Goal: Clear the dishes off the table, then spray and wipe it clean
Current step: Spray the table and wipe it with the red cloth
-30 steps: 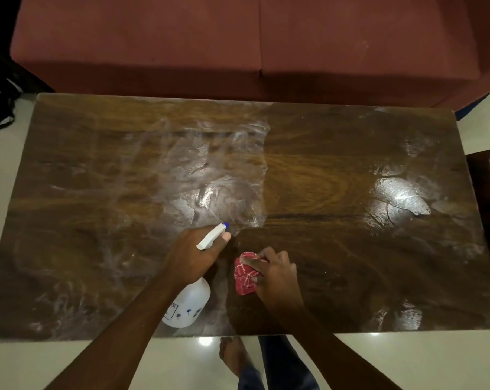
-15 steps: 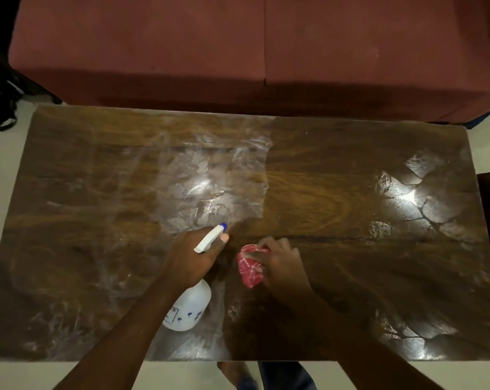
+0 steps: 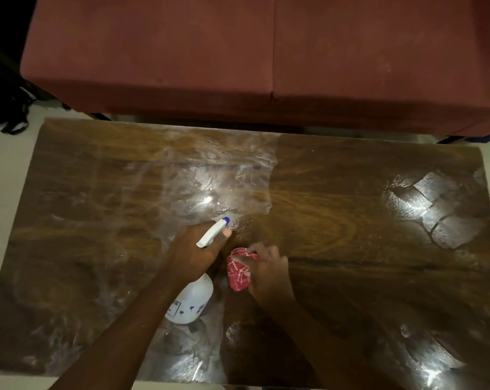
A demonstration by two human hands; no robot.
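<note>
On the near middle of the table point(image 3: 350, 215), seen from the head camera, two hands hold things. The left hand point(image 3: 194, 250) wraps its fingers round the top of a white spray bottle point(image 3: 191, 301). The bottle leans over the table top, and I cannot tell if its bottom touches the wood. Its round body is toward the near edge of the table, and its blue tip point(image 3: 226, 220) points toward the far edge. A fingertip shows just under the white head of the bottle.

The right hand point(image 3: 267, 273) is just beside the left one, a bit more toward the right end of the table. Its fingers curl round a red cloth point(image 3: 239, 274) with thin white lines, all bunched up into a ball. The cloth sits between the two hands, low over the table top. I cannot tell if it presses on the wood.

The table is brown and shiny, with wood swirls. Its left half has pale, smeary wet marks point(image 3: 153, 192). More shiny patches point(image 3: 440, 215) sit at the right end of the table and by its near right corner.

Past the far edge of the table is a big dark red sofa point(image 3: 167, 52). Off the far left corner of the table, something black point(image 3: 7, 108) lies on the pale floor point(image 3: 4, 178)
</note>
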